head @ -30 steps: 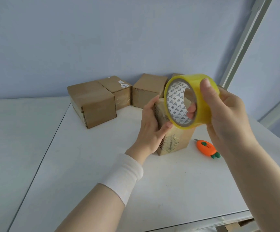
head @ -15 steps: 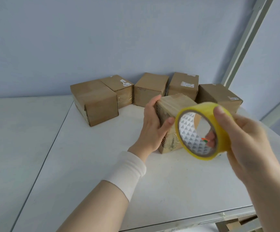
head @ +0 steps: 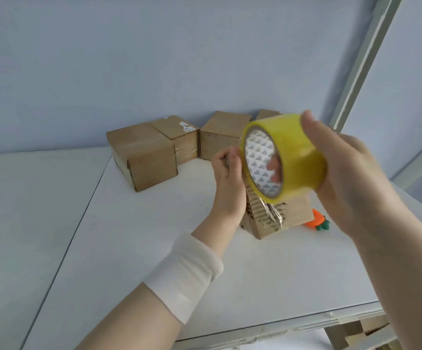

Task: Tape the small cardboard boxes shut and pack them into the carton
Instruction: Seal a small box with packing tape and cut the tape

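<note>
1. The right hand gripped the yellow tape roll. The thumb lay across the top of the outer band. Fingers passed through the core and showed inside it against the patterned liner.
2. The right hand held the roll above the small box, covering the box's upper part. The roll's open face was turned to the left. The right forearm entered from the lower right corner of the view.
3. A clear, wrinkled strip of tape ran from the roll's lower edge down onto the near corner of the small box.
4. The left hand lay against the left face of the small box. Its fingers were curled close together at the box's upper edge and held it. The fingertip contact was blurred and partly hidden behind the roll.
5. The left forearm rose from the bottom edge of the view toward the small box. A white wristband sat on the wrist.
6. The small box stood on the white bench with one corner toward the camera.
7. An orange carrot-shaped tool lay on the bench just right of the small box. Whether the two touched could not be told.
8. A row of cardboard boxes stood behind and left of the small box, against the blue wall.
</note>
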`<state>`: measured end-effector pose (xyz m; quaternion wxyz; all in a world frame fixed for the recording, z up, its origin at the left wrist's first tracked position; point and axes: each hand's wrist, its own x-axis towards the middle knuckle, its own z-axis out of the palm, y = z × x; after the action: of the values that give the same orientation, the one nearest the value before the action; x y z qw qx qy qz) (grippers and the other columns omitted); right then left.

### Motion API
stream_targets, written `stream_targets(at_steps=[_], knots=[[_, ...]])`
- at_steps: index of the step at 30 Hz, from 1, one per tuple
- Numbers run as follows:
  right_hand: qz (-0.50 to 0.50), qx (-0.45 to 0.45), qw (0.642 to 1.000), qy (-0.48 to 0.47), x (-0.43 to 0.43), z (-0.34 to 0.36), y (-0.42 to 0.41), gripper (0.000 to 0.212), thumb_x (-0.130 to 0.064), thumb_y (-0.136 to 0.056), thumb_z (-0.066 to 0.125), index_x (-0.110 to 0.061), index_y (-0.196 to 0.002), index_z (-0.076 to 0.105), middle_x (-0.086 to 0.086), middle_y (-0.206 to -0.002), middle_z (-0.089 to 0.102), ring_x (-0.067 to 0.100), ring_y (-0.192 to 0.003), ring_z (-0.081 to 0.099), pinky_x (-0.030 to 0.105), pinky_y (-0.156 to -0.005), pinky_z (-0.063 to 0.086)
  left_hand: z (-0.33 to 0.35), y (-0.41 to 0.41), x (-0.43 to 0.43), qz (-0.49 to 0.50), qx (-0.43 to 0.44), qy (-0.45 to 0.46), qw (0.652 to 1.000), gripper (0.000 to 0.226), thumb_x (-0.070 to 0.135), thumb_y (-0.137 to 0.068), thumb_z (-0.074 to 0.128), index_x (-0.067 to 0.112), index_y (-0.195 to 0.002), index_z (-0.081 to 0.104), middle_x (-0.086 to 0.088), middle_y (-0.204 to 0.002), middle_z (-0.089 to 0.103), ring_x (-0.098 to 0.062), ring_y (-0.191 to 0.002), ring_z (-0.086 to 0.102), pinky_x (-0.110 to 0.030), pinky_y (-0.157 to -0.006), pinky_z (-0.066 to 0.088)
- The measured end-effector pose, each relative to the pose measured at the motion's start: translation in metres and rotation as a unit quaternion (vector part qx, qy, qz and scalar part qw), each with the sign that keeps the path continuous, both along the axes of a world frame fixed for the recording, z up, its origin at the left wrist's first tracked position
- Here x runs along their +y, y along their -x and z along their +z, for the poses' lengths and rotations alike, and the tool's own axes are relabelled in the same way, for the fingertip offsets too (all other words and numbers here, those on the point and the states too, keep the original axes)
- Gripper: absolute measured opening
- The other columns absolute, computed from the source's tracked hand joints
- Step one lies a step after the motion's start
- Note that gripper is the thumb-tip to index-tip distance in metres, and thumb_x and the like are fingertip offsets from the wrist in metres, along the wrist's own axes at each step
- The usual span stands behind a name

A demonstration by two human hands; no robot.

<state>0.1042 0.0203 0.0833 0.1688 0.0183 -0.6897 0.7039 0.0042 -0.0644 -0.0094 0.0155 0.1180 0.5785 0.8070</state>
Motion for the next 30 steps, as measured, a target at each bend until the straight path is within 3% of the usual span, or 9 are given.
stream_targets(at_steps=[2, 5, 9, 11, 14, 20, 25, 27, 30], knots=[[0.024, -0.026, 0.999, -0.017, -0.004, -0.001, 0.017, 0.038, -0.032, -0.091, 0.054, -0.009, -0.066, 0.07, 0.002, -0.064, 0.07, 0.018, -0.063, 0.065, 0.031, -0.062, 0.056, -0.005, 0.007, -0.004, 0.061, -0.054, 0.046, 0.996, 0.053, 0.062, -0.088, 0.038, 0.014, -0.109, 0.047, 0.0, -0.109, 0.052, -0.016, -0.11, 0.051, -0.036, -0.097, 0.043], [0.012, -0.041, 0.999, 0.003, -0.011, -0.011, 0.037, 0.033, -0.038, -0.092, 0.05, -0.01, -0.08, 0.064, 0.001, -0.065, 0.07, 0.018, -0.065, 0.064, 0.028, -0.061, 0.056, -0.007, 0.022, -0.012, 0.13, -0.002, 0.109, 0.986, 0.052, 0.056, -0.091, 0.033, 0.01, -0.098, 0.057, -0.008, -0.105, 0.057, -0.024, -0.111, 0.051, -0.042, -0.1, 0.04], [0.04, -0.002, 0.999, 0.031, -0.009, -0.038, 0.06, 0.038, -0.039, -0.088, 0.056, -0.002, -0.094, 0.06, 0.011, -0.081, 0.067, 0.025, -0.082, 0.063, 0.04, -0.085, 0.05, -0.008, 0.035, -0.007, 0.092, -0.005, 0.119, 0.989, 0.032, 0.027, -0.1, 0.032, 0.017, -0.081, 0.054, -0.011, -0.092, 0.06, -0.023, -0.09, 0.054, -0.039, -0.084, 0.043], [0.034, -0.004, 0.999, -0.005, -0.005, -0.051, 0.07, 0.039, -0.035, -0.082, 0.065, -0.004, -0.104, 0.058, 0.011, -0.09, 0.069, 0.028, -0.092, 0.065, 0.044, -0.092, 0.048, -0.016, 0.045, -0.005, 0.082, -0.043, 0.125, 0.988, 0.031, 0.029, -0.093, 0.037, 0.019, -0.072, 0.057, -0.018, -0.091, 0.063, -0.029, -0.09, 0.057, -0.044, -0.086, 0.045], [0.014, -0.005, 0.997, -0.071, 0.001, -0.059, 0.079, 0.022, -0.024, -0.088, 0.062, -0.006, -0.102, 0.06, 0.008, -0.089, 0.072, 0.025, -0.093, 0.067, 0.043, -0.092, 0.051, -0.026, 0.054, -0.003, 0.062, -0.093, 0.099, 0.989, 0.035, 0.031, -0.092, 0.04, 0.019, -0.069, 0.065, -0.017, -0.087, 0.067, -0.033, -0.089, 0.062, -0.044, -0.083, 0.048], [-0.035, 0.032, 0.992, -0.118, -0.005, -0.062, 0.071, 0.015, -0.026, -0.084, 0.067, -0.014, -0.093, 0.065, 0.016, -0.09, 0.072, 0.032, -0.09, 0.068, 0.048, -0.083, 0.054, -0.029, 0.056, -0.003, 0.071, -0.082, 0.096, 0.989, 0.04, 0.02, -0.092, 0.041, 0.021, -0.054, 0.051, -0.005, -0.068, 0.057, -0.021, -0.074, 0.05, -0.035, -0.071, 0.04], [-0.042, 0.07, 0.996, -0.029, 0.0, -0.074, 0.041, 0.038, -0.058, -0.068, 0.07, -0.023, -0.084, 0.069, -0.006, -0.076, 0.071, 0.012, -0.077, 0.066, 0.035, -0.071, 0.055, -0.023, 0.052, -0.004, 0.059, -0.088, 0.096, 0.99, 0.039, 0.023, -0.098, 0.033, 0.023, -0.071, 0.061, -0.003, -0.076, 0.063, -0.019, -0.077, 0.057, -0.028, -0.072, 0.047], [0.008, 0.069, 0.996, -0.056, 0.003, -0.075, 0.036, 0.035, -0.05, -0.08, 0.062, -0.019, -0.096, 0.061, -0.009, -0.081, 0.073, 0.006, -0.082, 0.067, 0.024, -0.073, 0.054, -0.023, 0.052, -0.005, 0.055, -0.096, 0.093, 0.989, 0.038, 0.023, -0.099, 0.033, 0.018, -0.074, 0.061, -0.003, -0.074, 0.062, -0.017, -0.074, 0.056, -0.026, -0.067, 0.045], [0.024, 0.054, 0.985, -0.162, 0.004, -0.073, 0.034, 0.041, -0.043, -0.082, 0.06, -0.008, -0.104, 0.057, -0.005, -0.091, 0.072, 0.009, -0.093, 0.067, 0.024, -0.079, 0.051, -0.02, 0.051, -0.004, 0.061, -0.088, 0.106, 0.989, 0.037, 0.022, -0.099, 0.032, 0.006, -0.086, 0.063, -0.001, -0.069, 0.059, -0.017, -0.071, 0.053, -0.026, -0.066, 0.042]])
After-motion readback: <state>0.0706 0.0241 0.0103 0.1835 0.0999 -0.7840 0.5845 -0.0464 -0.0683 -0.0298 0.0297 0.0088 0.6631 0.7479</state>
